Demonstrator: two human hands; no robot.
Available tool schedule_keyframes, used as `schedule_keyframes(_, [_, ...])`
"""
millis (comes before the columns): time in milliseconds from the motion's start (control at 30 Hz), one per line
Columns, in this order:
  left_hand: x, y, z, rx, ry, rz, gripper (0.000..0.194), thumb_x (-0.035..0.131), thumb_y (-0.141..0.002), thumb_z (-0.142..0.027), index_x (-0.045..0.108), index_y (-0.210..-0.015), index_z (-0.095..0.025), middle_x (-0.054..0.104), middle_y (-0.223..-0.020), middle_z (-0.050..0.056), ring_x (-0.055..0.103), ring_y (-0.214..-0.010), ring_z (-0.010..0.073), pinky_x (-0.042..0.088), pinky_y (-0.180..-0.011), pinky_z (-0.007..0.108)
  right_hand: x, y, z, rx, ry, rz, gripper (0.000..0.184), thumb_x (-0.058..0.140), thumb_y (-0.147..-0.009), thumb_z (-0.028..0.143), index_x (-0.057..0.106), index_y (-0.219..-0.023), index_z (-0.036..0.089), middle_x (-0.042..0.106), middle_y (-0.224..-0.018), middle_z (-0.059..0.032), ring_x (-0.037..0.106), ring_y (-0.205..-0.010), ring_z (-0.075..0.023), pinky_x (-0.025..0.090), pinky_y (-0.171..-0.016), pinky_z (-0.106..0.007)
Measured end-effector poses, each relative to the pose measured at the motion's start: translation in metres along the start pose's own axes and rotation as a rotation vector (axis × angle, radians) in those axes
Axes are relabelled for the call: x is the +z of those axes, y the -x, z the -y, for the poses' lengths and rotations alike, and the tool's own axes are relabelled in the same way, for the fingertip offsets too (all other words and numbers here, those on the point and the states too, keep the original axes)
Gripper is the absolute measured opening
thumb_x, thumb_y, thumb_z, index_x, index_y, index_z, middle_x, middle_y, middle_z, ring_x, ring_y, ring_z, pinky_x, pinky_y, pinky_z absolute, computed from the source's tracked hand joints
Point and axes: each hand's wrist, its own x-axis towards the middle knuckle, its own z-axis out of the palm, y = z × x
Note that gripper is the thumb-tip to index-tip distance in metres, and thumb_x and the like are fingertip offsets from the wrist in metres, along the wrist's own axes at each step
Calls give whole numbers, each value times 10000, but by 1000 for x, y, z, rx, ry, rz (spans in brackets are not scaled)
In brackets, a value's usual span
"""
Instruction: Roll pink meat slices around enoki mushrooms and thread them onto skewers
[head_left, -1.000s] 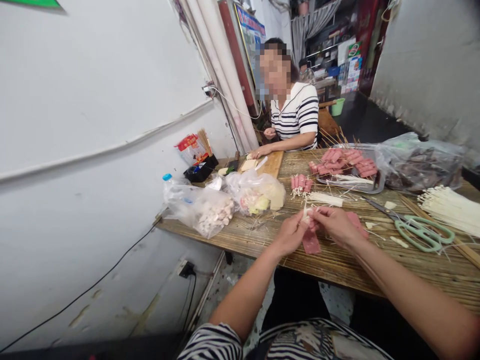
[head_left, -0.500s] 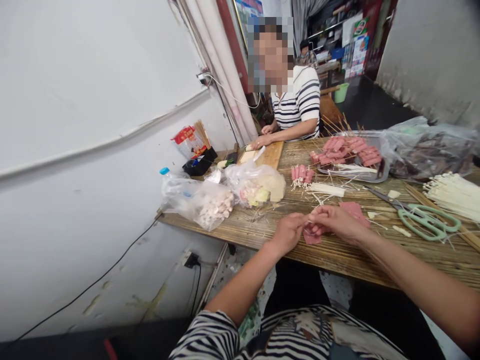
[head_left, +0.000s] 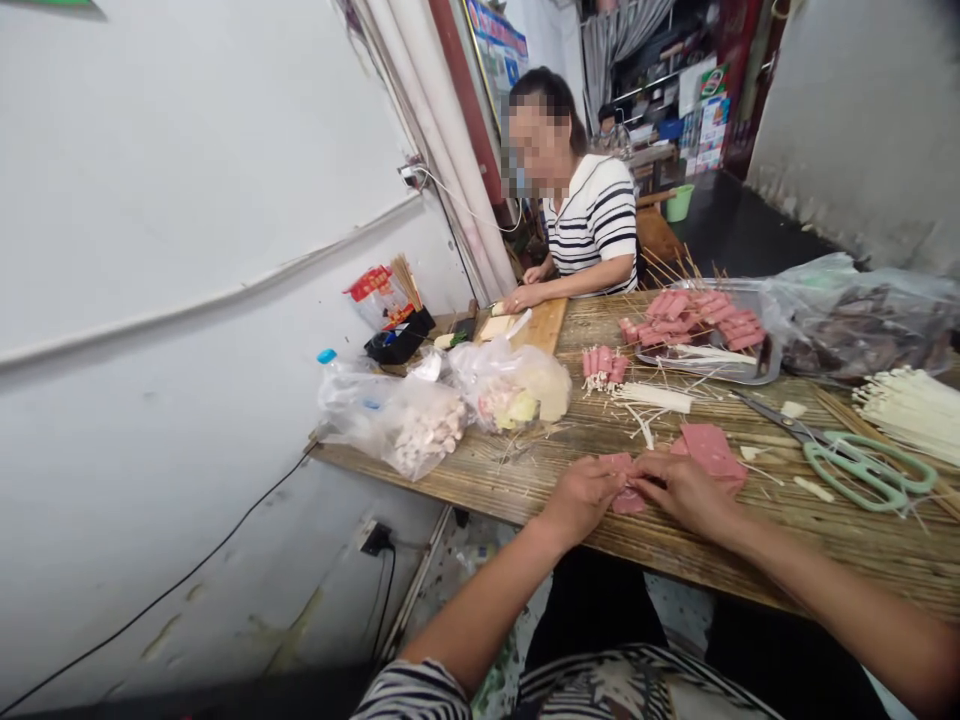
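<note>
My left hand (head_left: pixel 581 493) and my right hand (head_left: pixel 679 489) meet low on the wooden table (head_left: pixel 750 520) near its front edge. Both are curled over a small pink meat roll (head_left: pixel 627 497) and press it against the tabletop, fingers closed on it. Just right of my right hand lies a stack of flat pink meat slices (head_left: pixel 711 451). A few loose enoki strands (head_left: pixel 642 424) lie beyond my hands. Whether mushroom is inside the roll is hidden.
Green-handled scissors (head_left: pixel 862 464) lie at right, beside a pile of enoki mushrooms (head_left: pixel 911 405). A tray of skewered meat rolls (head_left: pixel 701 325) and several plastic bags (head_left: pixel 450 400) sit farther back. A person in a striped shirt (head_left: pixel 589 225) works at a cutting board (head_left: pixel 525 325) across the table.
My hands have dropped from holding the meat roll up above the table to pressing it down on the tabletop. The hanging end of the slice is now wrapped in.
</note>
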Motion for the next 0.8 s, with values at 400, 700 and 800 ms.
schedule_keyframes(400, [-2, 18, 5, 42, -33, -28, 245, 461, -942, -210, 693, -1015, -182, 732, -1002, 115, 683, -928, 176, 554, -829, 342, -6, 14, 6, -359, 437, 97, 294, 404, -959, 277, 671, -989, 159, 619, -900, -100, 560, -845, -189, 462, -733, -318])
schedule_keyframes(700, [-9, 12, 7, 41, 68, -45, 212, 504, -928, -212, 703, -987, -165, 754, -919, 79, 701, -857, 150, 553, -815, 293, 9, 19, 8, -436, 813, 58, 278, 418, -943, 239, 651, -850, 118, 591, -812, -102, 520, -745, -217, 406, -673, -360])
schedule_keyframes(800, [-10, 11, 11, 44, 110, -30, 204, 519, -919, -225, 713, -923, -161, 757, -895, 81, 705, -839, 144, 550, -818, 286, 11, 23, 10, -481, 890, 33, 234, 426, -912, 152, 651, -934, 91, 625, -897, -142, 546, -787, -232, 416, -703, -374])
